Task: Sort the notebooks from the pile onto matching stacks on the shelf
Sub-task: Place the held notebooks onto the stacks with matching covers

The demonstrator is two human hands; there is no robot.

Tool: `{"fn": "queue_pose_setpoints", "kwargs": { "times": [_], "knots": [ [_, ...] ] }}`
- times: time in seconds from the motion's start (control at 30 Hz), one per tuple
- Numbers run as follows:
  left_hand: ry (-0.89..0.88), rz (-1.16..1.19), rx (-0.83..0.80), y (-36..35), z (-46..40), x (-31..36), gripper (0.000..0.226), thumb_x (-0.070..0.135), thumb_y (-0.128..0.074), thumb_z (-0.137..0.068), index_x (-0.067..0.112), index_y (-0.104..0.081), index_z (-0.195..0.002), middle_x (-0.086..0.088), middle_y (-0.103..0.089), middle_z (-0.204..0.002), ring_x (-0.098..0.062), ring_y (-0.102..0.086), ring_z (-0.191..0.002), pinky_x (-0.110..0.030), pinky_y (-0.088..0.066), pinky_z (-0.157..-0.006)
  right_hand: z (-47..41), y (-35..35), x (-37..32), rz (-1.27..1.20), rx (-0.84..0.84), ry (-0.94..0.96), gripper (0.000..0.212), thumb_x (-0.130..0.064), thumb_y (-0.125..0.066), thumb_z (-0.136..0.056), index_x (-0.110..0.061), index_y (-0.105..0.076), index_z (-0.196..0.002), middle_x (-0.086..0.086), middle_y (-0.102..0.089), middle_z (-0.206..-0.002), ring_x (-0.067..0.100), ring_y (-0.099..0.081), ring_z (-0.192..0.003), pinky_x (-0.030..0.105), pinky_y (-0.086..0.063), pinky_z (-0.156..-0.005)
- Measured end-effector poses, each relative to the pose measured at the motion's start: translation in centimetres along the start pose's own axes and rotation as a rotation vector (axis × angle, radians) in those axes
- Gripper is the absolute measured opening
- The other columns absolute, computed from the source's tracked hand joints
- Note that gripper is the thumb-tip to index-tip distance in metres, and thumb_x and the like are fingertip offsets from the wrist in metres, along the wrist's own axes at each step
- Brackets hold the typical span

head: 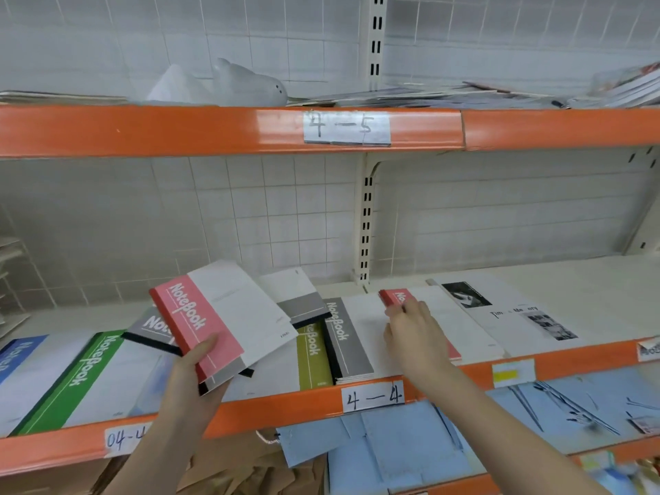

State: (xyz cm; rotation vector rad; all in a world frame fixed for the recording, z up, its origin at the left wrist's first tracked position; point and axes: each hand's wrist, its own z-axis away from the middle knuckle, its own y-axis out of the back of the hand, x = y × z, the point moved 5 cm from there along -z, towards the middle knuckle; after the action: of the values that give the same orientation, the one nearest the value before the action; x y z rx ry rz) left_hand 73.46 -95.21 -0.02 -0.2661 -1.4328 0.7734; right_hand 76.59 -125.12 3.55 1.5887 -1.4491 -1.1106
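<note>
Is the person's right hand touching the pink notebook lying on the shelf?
Touching. In the head view, the right hand lies flat on the pink notebook on the shelf, fingers covering most of its pink band.

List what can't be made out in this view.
- Pink notebook on the shelf: head view, mostly covered by the right hand.
- Notebooks under the held pink notebook: covers hidden beneath it; left hand grips the pile.
- Blue notebook: cut by the left edge.
- Far-right shelf label: blurred.
</note>
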Motion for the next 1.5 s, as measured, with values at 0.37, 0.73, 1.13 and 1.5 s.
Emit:
{"fn": "queue_pose_setpoints", "kwargs": {
  "times": [0.37, 0.73, 1.13, 1.5],
  "knots": [
    [0.076, -0.065, -0.157, 0.1, -0.3, -0.1, 0.022, 0.012, -0.056, -0.09, 0.025, -0.058, -0.107, 0.002, -0.074, -0.09, -0.022, -0.065, -0.095, -0.037, -0.051, -0.079, 1.9, -4.5, -4.1, -0.083, -0.164, 0.222, 0.038, -0.035, -0.035, -0.099, -0.023, -0.046, -0.134, -0.004, -0.047, -0.135, 0.018, -0.045, -0.121, 0.034, -0.038, -0.096],
    [0.123, -0.071, -0.229, -0.1, -0.5, 0.1, 0.047, 0.016, -0.063, -0.072, 0.022, -0.055, -0.118, -0.007, -0.069, -0.109, -0.026, -0.063, -0.099, -0.04, -0.049, -0.075, 0.5, -2.1, -4.2, -0.357, -0.078, 0.018, 0.032, -0.021, -0.035, -0.101, -0.012, -0.06, -0.118, 0.006, -0.061, -0.114, 0.022, -0.059, -0.1, 0.031, -0.048, -0.082],
    [0.165, -0.073, -0.271, -0.9, -0.2, -0.2, 0.054, 0.012, -0.064, -0.072, 0.017, -0.053, -0.125, -0.011, -0.069, -0.113, -0.029, -0.064, -0.098, -0.038, -0.052, -0.058, -1.0, 0.6, -3.8, -1.197, -0.123, -0.379, 0.012, -0.015, -0.055, -0.094, -0.013, -0.059, -0.105, 0.002, -0.064, -0.097, 0.018, -0.061, -0.091, 0.032, -0.051, -0.079],
    [0.068, -0.061, -0.145, 0.9, -1.8, 0.2, 0.021, 0.007, -0.054, -0.091, 0.023, -0.057, -0.104, -0.002, -0.066, -0.097, -0.023, -0.063, -0.09, -0.035, -0.053, -0.061, 1.8, 0.0, 1.5, -1.078, 0.051, -0.664, 0.017, -0.019, -0.042, -0.097, -0.003, -0.045, -0.098, 0.01, -0.055, -0.081, 0.022, -0.055, -0.067, 0.031, -0.044, -0.055]
  ]
}}
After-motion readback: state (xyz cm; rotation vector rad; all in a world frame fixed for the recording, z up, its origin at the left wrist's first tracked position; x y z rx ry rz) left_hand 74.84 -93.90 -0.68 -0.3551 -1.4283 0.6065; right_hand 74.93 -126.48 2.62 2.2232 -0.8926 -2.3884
